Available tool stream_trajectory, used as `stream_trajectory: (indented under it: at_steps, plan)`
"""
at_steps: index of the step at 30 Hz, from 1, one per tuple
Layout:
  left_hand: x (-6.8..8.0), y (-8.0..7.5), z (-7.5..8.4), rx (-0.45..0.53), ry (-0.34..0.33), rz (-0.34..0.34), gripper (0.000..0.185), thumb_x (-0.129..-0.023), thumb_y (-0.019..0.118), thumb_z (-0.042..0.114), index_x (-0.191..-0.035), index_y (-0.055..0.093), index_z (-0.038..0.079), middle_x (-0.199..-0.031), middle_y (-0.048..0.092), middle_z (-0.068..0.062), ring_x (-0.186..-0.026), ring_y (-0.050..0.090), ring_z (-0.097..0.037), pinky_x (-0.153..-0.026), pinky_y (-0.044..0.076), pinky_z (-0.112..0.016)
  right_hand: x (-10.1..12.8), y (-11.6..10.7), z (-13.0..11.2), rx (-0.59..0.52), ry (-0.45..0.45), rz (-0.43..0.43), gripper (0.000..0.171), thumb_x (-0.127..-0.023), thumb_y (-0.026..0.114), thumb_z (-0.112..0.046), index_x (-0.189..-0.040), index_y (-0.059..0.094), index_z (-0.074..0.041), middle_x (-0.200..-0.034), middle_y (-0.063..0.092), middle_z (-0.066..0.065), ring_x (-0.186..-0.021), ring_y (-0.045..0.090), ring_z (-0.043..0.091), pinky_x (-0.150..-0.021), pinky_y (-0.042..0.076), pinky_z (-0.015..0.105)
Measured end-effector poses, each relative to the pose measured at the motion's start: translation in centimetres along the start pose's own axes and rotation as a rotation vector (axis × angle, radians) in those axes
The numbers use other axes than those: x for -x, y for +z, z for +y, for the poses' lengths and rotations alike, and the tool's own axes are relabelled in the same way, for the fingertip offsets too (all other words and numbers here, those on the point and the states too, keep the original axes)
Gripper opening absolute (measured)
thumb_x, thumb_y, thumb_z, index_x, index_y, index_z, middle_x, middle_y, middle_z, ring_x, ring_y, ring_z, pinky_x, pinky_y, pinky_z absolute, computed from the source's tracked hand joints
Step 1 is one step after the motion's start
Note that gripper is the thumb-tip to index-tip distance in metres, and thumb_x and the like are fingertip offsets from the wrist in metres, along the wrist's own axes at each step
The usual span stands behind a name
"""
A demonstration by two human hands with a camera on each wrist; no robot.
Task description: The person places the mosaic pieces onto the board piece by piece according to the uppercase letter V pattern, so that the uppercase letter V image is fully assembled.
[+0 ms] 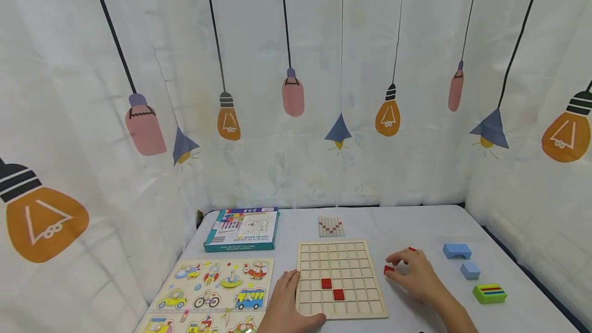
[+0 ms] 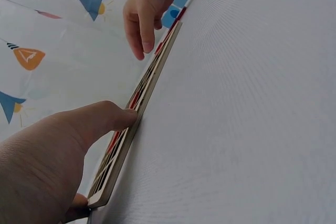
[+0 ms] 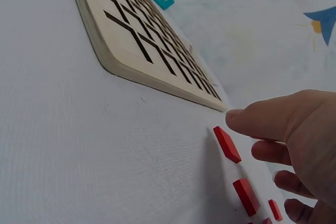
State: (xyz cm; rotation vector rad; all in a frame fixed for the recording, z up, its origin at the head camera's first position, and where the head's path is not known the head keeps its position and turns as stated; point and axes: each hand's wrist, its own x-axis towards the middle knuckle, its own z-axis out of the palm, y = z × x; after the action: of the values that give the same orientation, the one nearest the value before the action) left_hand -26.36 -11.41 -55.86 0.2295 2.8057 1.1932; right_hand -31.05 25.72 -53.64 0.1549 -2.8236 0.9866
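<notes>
My left hand (image 1: pixel 288 302) rests flat against the grid board's (image 1: pixel 342 251) left edge; my right hand (image 1: pixel 416 274), fingers loose, hovers over red tiles (image 3: pixel 227 144) beside its right edge, blue blocks (image 1: pixel 457 251) beyond.

Soft, even light fills the head view — no glare, only faint shadows under the pale wooden grid board (image 1: pixel 342 279). The edges bow outward, so the white curtain printed with lamps (image 1: pixel 296 91) curves at the sides. Both wrist views are dimmer and greyish; the near left hand (image 2: pixel 47 166) is soft — and the right hand (image 3: pixel 294 145) blurs slightly.
</notes>
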Motion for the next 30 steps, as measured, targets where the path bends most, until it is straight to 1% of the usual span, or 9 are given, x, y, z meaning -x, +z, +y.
stream_trajectory:
  at_steps: [1, 2, 3, 9, 10, 13, 18, 25, 30]
  plan:
    - [0.0, 0.0, -0.1, 0.0, 0.0, 0.0, 0.129, -0.071, 0.09, 0.076, -0.166, 0.045, 0.001, -0.171, 0.044, -0.019, -0.162, 0.035, -0.052, -0.127, 0.037, -0.079, 0.0, 0.1, 0.0, -0.007, 0.005, -0.003, 0.029, -0.09, 0.094, -0.025, -0.116, 0.083, -0.021, -0.108, 0.074, -0.006, -0.111, 0.057, 0.02, -0.102, 0.053, 0.051]
    - [-0.1, 0.0, -0.1, 0.0, 0.0, -0.002, 0.129, -0.071, 0.09, 0.076, -0.166, 0.045, 0.001, -0.171, 0.044, -0.019, -0.162, 0.035, -0.052, -0.127, 0.037, -0.079, 0.0, 0.2, 0.0, -0.001, 0.011, -0.004, 0.029, -0.089, 0.094, -0.025, -0.116, 0.082, -0.021, -0.107, 0.073, -0.006, -0.111, 0.057, 0.021, -0.103, 0.053, 0.052]
    - [-0.1, 0.1, -0.1, 0.001, -0.002, -0.003, 0.129, -0.071, 0.09, 0.076, -0.166, 0.045, 0.001, -0.171, 0.044, -0.019, -0.162, 0.035, -0.052, -0.127, 0.037, -0.079, -0.1, 0.3, 0.1, -0.008, 0.016, -0.006, 0.03, -0.089, 0.094, -0.025, -0.115, 0.082, -0.021, -0.107, 0.073, -0.005, -0.113, 0.059, 0.023, -0.11, 0.051, 0.058]
    - [-0.2, 0.1, -0.2, 0.009, -0.008, -0.012, 0.128, -0.072, 0.09, 0.074, -0.167, 0.045, 0.001, -0.172, 0.043, -0.019, -0.162, 0.035, -0.052, -0.127, 0.035, -0.079, -0.4, 1.0, 0.9, -0.001, 0.034, -0.006, 0.032, -0.086, 0.097, -0.03, -0.114, 0.083, -0.021, -0.11, 0.075, -0.005, -0.127, 0.059, 0.035, -0.113, 0.041, 0.074]
    - [-0.2, 0.1, -0.2, 0.01, -0.006, -0.011, 0.128, -0.072, 0.091, 0.074, -0.167, 0.045, 0.001, -0.172, 0.043, -0.019, -0.162, 0.034, -0.053, -0.128, 0.035, -0.08, -0.4, 1.1, 1.0, 0.005, 0.035, -0.007, 0.032, -0.086, 0.097, -0.031, -0.114, 0.083, -0.021, -0.11, 0.075, -0.005, -0.124, 0.058, 0.034, -0.108, 0.043, 0.071]
    - [-0.1, 0.1, -0.1, 0.01, 0.002, -0.009, 0.128, -0.072, 0.09, 0.074, -0.166, 0.045, -0.001, -0.172, 0.043, -0.02, -0.162, 0.034, -0.053, -0.127, 0.035, -0.08, -0.5, 1.2, 1.0, 0.009, 0.037, -0.004, 0.031, -0.086, 0.097, -0.032, -0.113, 0.083, -0.021, -0.109, 0.075, -0.005, -0.123, 0.059, 0.032, -0.11, 0.042, 0.073]
    - [0.0, 0.0, 0.0, 0.006, 0.008, -0.004, 0.129, -0.071, 0.09, 0.073, -0.165, 0.045, -0.002, -0.171, 0.044, -0.021, -0.162, 0.034, -0.053, -0.127, 0.035, -0.08, -0.5, 1.2, 1.0, 0.009, 0.04, 0.0, 0.027, -0.087, 0.096, -0.03, -0.11, 0.084, -0.022, -0.106, 0.074, -0.006, -0.113, 0.057, 0.024, -0.108, 0.042, 0.068]
    - [0.0, 0.1, -0.1, -0.005, 0.014, 0.001, 0.128, -0.071, 0.09, 0.074, -0.165, 0.046, -0.002, -0.171, 0.045, -0.021, -0.162, 0.035, -0.054, -0.127, 0.035, -0.08, -0.3, 1.1, 0.9, -0.006, 0.028, 0.001, 0.022, -0.088, 0.096, -0.028, -0.106, 0.084, -0.023, -0.106, 0.075, -0.006, -0.119, 0.061, 0.027, -0.118, 0.033, 0.078]
    - [-0.1, 0.1, -0.2, -0.005, 0.023, 0.001, 0.128, -0.072, 0.091, 0.073, -0.165, 0.046, -0.003, -0.17, 0.045, -0.021, -0.161, 0.036, -0.053, -0.127, 0.036, -0.079, -0.2, 1.0, 0.8, -0.012, 0.034, -0.006, 0.021, -0.089, 0.095, -0.028, -0.106, 0.083, -0.023, -0.108, 0.075, -0.005, -0.123, 0.061, 0.032, -0.116, 0.034, 0.076]
